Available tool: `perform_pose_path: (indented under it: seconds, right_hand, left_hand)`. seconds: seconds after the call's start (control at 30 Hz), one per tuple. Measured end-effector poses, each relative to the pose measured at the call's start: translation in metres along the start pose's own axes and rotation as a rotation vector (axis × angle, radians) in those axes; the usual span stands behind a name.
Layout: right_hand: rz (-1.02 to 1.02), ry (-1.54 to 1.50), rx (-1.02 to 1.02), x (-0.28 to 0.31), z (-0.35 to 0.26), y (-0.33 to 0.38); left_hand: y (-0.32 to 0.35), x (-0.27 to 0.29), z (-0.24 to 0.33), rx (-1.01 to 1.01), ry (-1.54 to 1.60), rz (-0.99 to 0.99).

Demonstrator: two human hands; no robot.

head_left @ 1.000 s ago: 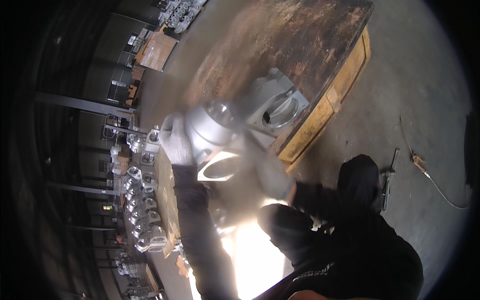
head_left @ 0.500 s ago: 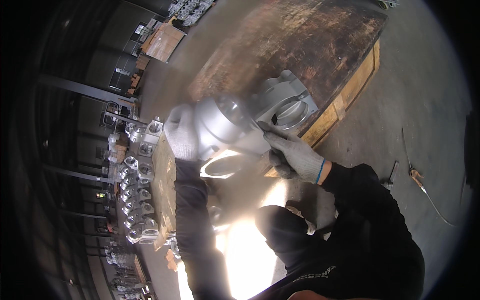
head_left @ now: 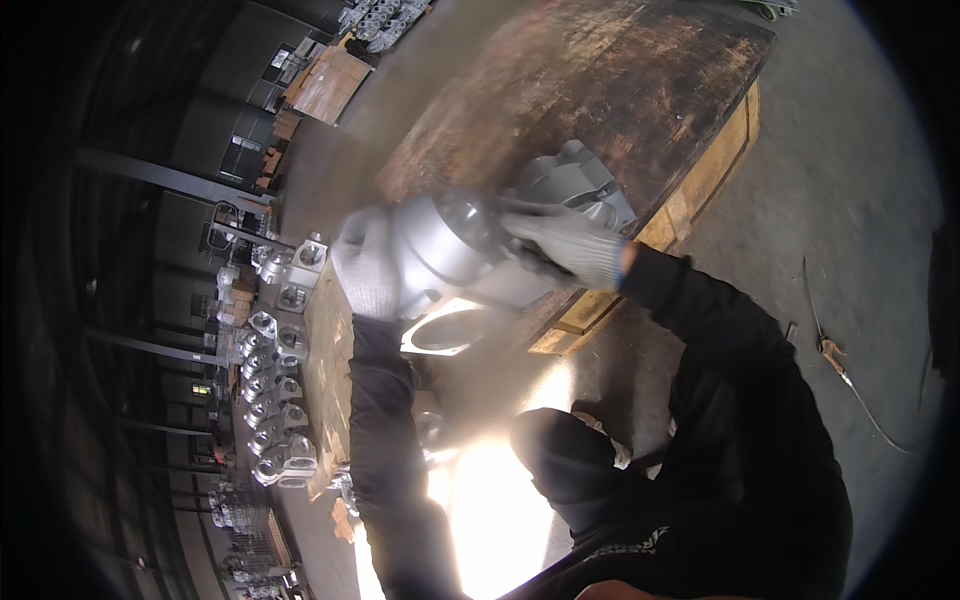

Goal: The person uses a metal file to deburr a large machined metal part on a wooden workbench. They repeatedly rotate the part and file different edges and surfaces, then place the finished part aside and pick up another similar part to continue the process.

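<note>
The silver casting (head_left: 428,250) is between the two hands, over the near end of the wooden table (head_left: 640,70); its long axis is unclear. The left hand (head_left: 368,265) grasps its left side. The right hand's fingers stretch leftward to its right rim; blur hides whether the right hand (head_left: 568,243) grips. Another casting (head_left: 565,180) lies just beyond, to the right.

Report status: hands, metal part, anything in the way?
Left hand on silver casting; right hand at its right side, blurred, contact unclear. Second casting partly hidden behind right hand.
</note>
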State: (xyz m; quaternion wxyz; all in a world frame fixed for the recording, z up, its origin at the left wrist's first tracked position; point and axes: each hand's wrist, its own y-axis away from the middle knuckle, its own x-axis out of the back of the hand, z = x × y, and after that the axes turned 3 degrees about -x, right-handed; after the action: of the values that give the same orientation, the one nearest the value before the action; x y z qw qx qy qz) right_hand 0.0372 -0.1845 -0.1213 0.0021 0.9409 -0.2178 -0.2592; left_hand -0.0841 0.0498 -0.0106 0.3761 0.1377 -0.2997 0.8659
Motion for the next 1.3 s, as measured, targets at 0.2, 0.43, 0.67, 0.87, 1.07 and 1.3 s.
perform_pose_path:
  seconds: [0.2, 0.43, 0.67, 0.87, 1.07, 1.3]
  right_hand:
    - [-0.106, 0.165, 0.184, 0.009, -0.016, -0.014]
    - [-0.002, 0.368, 0.027, 0.021, -0.043, 0.004]
    - [-0.031, 0.954, 0.411, 0.007, -0.067, 0.001]
    - [-0.052, 0.976, 0.343, -0.009, -0.082, 0.002]
    - [0.024, 1.229, 0.58, -0.003, -0.072, 0.011]
    - [0.072, 1.125, 0.369, -0.014, -0.068, 0.021]
  left_hand:
    - [-0.002, -0.001, 0.0, -0.003, -0.04, 0.03]
    - [0.0, -0.001, 0.004, -0.101, -0.126, 0.002]
    - [-0.001, -0.006, 0.006, -0.072, -0.155, 0.065]
    - [0.001, -0.004, 0.008, -0.113, -0.238, 0.029]
    - [0.001, -0.005, -0.007, -0.384, -0.373, 0.11]
    - [-0.007, -0.005, -0.015, -0.332, -0.364, 0.165]
